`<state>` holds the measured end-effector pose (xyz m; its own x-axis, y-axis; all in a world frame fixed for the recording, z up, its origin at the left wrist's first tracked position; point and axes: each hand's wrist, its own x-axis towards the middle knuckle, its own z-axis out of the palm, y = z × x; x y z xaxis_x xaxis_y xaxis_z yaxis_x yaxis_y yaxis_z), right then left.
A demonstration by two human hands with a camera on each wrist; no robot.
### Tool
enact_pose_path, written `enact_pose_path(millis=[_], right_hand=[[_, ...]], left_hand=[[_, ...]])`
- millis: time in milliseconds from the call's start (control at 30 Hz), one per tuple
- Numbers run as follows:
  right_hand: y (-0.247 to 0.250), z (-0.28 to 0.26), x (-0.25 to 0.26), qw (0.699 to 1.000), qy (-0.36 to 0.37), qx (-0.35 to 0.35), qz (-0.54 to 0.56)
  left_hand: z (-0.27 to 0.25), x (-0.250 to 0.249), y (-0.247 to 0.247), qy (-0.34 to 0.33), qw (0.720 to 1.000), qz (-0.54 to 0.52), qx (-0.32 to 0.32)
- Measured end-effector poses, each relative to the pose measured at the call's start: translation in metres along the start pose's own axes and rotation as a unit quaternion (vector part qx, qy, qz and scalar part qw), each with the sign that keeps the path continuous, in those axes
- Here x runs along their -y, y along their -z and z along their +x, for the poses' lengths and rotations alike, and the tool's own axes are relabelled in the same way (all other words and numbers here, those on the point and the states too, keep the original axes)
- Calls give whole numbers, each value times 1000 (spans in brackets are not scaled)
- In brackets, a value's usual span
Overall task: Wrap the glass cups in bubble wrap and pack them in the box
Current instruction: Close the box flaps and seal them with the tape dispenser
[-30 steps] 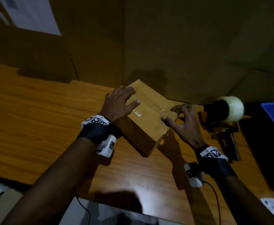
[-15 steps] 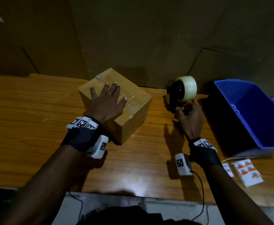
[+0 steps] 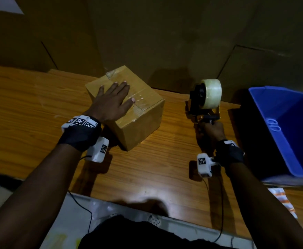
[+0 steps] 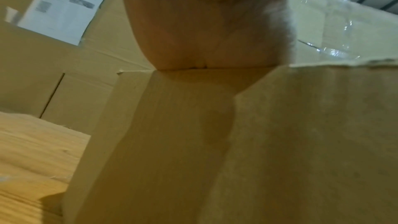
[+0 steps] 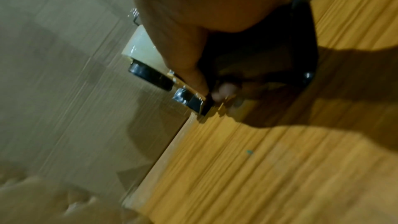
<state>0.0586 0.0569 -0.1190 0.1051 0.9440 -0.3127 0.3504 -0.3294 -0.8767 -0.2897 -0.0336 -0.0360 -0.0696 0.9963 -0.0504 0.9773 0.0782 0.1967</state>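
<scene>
A closed cardboard box [image 3: 139,123] with clear tape along its top seam sits on the wooden table [image 3: 30,108]. My left hand [image 3: 113,101] lies flat on the box's top with straight fingers; in the left wrist view its palm [image 4: 204,23] presses on the box's upper edge [image 4: 215,142]. To the right, my right hand [image 3: 210,130] grips the handle of a black tape dispenser [image 3: 197,97] carrying a roll of clear tape [image 3: 212,93]. In the right wrist view the fingers [image 5: 193,74] curl round the dispenser [image 5: 150,74]. No glass cups or bubble wrap show.
A blue plastic bin [image 3: 287,130] stands at the table's right end. Small printed packets [image 3: 282,200] lie near the front right edge. Large cardboard sheets [image 3: 165,33] stand behind the table, with a printed paper [image 4: 64,6] on one.
My right hand left the box's taped seam, moved right and took hold of the tape dispenser's handle. My left hand flattened on the box top. The head view swung right.
</scene>
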Motion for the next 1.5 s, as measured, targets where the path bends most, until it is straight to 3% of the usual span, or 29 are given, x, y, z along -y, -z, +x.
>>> enact_pose_path(millis=[300,500,633,800,900,1100,1233,1333,1500], right_hand=[[0,-12,11,999,9,-36,-39],[-5,-70,79,998,61,-13,-1],[-21,-109,130,996,74,22,34],[-45,-147,171,992,54,90,75],[-60,-161,186,984,42,133,108],[-82,-169,209,973,25,178,146],[-85,-168,217,970,34,187,148],[-82,-164,221,972,38,190,133],[-75,-160,227,975,58,188,101]], left_hand=[[2,3,-1,-11,1000,-4,-10],[5,10,9,-43,997,-67,8],[6,19,22,-76,986,-144,-21],[11,36,45,-97,942,-310,-91],[13,37,64,-94,896,-429,-62],[16,26,81,-150,779,-609,10],[13,22,79,-122,775,-618,-53],[15,27,74,-56,757,-644,-92],[19,27,78,31,736,-676,-27]])
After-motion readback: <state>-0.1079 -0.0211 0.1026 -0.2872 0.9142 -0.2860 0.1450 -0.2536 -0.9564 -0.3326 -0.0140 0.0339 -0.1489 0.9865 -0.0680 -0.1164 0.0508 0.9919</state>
